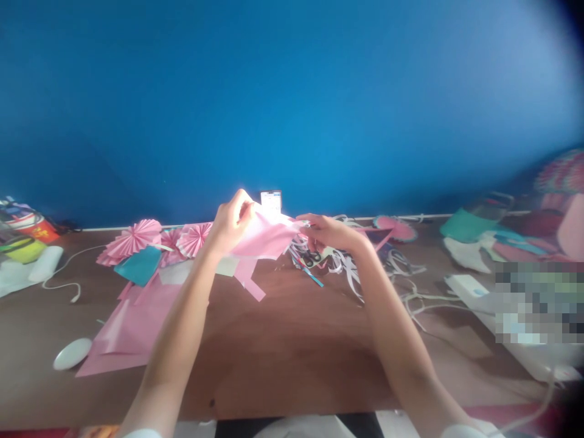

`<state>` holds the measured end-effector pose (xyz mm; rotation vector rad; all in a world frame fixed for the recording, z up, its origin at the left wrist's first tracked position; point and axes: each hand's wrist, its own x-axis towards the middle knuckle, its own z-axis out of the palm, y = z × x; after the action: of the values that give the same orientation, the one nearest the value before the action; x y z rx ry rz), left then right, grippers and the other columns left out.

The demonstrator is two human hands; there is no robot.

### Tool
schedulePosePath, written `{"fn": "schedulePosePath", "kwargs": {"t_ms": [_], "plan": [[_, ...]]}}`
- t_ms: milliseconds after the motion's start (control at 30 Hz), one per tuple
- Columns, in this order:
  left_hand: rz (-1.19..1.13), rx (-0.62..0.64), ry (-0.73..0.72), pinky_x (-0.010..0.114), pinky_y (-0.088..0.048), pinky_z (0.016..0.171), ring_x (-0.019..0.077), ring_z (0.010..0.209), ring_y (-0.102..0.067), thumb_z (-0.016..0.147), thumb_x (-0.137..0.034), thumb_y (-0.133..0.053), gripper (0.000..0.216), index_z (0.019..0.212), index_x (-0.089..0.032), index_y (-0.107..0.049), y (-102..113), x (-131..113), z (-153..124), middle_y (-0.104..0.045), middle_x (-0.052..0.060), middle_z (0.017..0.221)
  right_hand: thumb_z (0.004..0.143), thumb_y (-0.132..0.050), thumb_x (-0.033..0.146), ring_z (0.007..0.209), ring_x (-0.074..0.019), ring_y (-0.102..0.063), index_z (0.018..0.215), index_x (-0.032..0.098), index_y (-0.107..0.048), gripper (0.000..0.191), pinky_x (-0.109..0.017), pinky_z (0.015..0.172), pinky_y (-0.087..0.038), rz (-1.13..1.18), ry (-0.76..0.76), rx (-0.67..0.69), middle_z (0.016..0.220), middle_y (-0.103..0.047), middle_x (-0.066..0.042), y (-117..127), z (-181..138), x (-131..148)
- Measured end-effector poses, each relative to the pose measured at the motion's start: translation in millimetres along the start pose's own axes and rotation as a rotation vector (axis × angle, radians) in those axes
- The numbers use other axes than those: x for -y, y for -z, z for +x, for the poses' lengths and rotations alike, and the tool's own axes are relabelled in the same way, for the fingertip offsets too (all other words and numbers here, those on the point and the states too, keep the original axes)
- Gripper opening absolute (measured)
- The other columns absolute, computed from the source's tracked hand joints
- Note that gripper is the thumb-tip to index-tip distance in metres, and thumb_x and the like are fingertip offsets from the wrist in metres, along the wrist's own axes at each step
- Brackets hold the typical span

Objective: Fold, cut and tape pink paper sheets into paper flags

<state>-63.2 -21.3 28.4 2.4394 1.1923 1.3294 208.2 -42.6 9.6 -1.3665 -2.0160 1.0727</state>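
Pink paper point(266, 240) is held mid-view, its eleven o'clock edge pinched by the left hand point(232, 224). Right hand point(326, 231) curls at its three o'clock corner, grip undeterminable. Fans point(140, 236) lie at nine o'clock.

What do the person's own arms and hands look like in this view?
The left hand and right hand wear no gloves. The left forearm and right forearm are uncovered, with no watch or bracelet visible. Whitish edges of the left sleeve and right sleeve show at the bottom; the rest is out of frame.
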Motion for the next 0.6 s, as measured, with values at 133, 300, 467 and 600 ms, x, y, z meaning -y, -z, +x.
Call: {"fn": "schedulePosePath", "kwargs": {"t_ms": [133,300,467,600], "plan": [[0.012,-0.04,0.004,0.025,-0.036,0.056,0.0123,0.06,-0.051,0.092,-0.029,-0.049,0.013,0.083,-0.021,-0.05,5.3,1.2,0.9,-0.058,-0.001,0.07,0.093,-0.053,0.038,0.045,-0.013,-0.056,0.139,0.016,-0.049,0.051,-0.025,0.045,-0.044,0.043,0.0,-0.005,0.061,-0.068,-0.002,1.8,-0.9,-1.2],[-0.005,-0.028,0.0,0.025,-0.038,0.058,0.0132,0.062,-0.053,0.092,-0.033,-0.049,0.016,0.084,-0.02,-0.051,12.7,4.8,2.3,-0.058,-0.001,0.07,0.093,-0.053,0.034,0.044,-0.0117,-0.055,0.142,0.015,-0.047,0.053,-0.023,0.044,-0.043,0.055,0.017,0.02,0.058,-0.067,-0.001,4.7,-1.9,-2.6],[-0.044,-0.031,0.005,0.024,-0.034,0.055,0.012,0.058,-0.048,0.092,-0.034,-0.051,0.017,0.083,-0.02,-0.053,17.9,7.6,2.9,-0.054,-0.001,0.066,0.094,-0.051,0.037,0.042,-0.0102,-0.052,0.139,0.016,-0.051,0.05,-0.022,0.043,-0.042,0.055,0.051,0.016,0.059,-0.066,0.0,7.8,-6.3,-1.4],[-0.118,-0.043,0.033,0.025,-0.029,0.051,0.0109,0.053,-0.04,0.092,-0.038,-0.052,0.021,0.08,-0.02,-0.05,18.6,11.7,3.0,-0.048,-0.002,0.062,0.095,-0.05,0.039,0.04,-0.0089,-0.049,0.139,0.016,-0.052,0.05,-0.021,0.04,-0.038,0.085,0.06,0.005,0.06,-0.066,-0.001,9.9,-9.8,-0.5]]}}
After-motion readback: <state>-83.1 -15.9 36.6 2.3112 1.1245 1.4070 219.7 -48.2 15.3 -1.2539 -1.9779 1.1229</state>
